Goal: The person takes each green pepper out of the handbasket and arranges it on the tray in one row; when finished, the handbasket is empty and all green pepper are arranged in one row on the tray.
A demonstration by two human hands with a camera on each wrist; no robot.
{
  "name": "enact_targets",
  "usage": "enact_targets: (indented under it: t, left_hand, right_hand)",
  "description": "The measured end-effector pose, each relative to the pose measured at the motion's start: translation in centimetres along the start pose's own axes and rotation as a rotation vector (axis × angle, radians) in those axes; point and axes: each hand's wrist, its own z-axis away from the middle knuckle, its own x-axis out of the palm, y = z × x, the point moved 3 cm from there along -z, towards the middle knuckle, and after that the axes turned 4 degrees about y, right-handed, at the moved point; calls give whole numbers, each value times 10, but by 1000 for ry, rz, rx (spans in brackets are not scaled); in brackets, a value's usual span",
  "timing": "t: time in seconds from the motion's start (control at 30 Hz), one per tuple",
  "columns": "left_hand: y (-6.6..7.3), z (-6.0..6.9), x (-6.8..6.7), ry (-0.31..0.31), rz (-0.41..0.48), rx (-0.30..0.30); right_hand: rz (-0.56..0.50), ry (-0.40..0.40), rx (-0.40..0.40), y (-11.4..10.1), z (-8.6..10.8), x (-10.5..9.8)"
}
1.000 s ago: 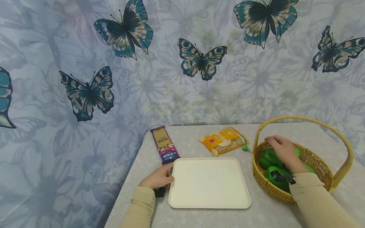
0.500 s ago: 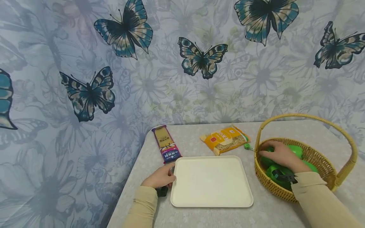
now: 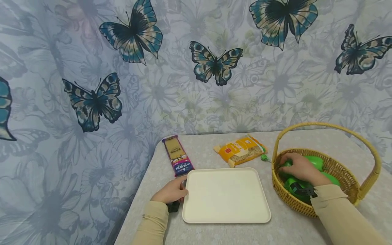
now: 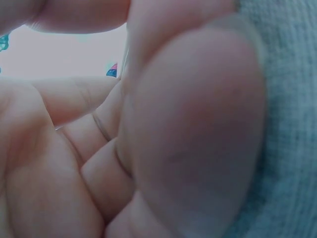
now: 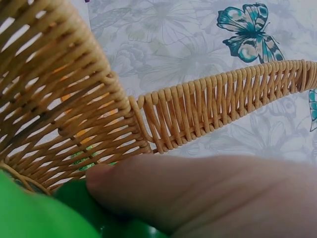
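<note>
My left hand [image 3: 169, 190] is at the left edge of a cream rectangular tray [image 3: 226, 197], index finger and thumb against its rim. In the left wrist view the fingers are curled, with the thumb [image 4: 198, 129] large in front; the tray between them is hard to make out. Inside a wicker basket [image 3: 347, 173] on the right, my right hand [image 3: 298, 166] grips a dark green bell pepper [image 5: 79, 196]. The right wrist view shows its thumb [image 5: 143, 183] on that pepper; the other fingers are hidden. Brighter green bell peppers [image 3: 315, 162] lie beneath and beside the hand.
A purple-and-gold food packet [image 3: 178, 156] lies behind the tray's left corner. Farther right is an orange bag of grain-like food [image 3: 241, 150]. A small green piece [image 3: 264, 157] sits beside the basket's tall arched handle [image 3: 327, 126]. A butterfly-patterned cloth [image 3: 196, 102] hangs behind the table.
My right hand has sunk lower among the peppers, its fingers now closed round one near the basket's left wall. The left hand stays at the tray's edge.
</note>
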Motion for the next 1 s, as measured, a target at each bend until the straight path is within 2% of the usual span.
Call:
enact_targets:
  t: [0.53,0.83,1.0]
  left_hand:
    - [6,-4,4,8,-1,-28]
    - [8,-11,9,18,-11,-37]
    - [10,-15,11,28,-14,-40]
  right_hand:
    - [-34,68,43,5,-6,-10]
    - [-65,171,111,19,-14,-17]
    - [-63,122,84,22,-19,-19]
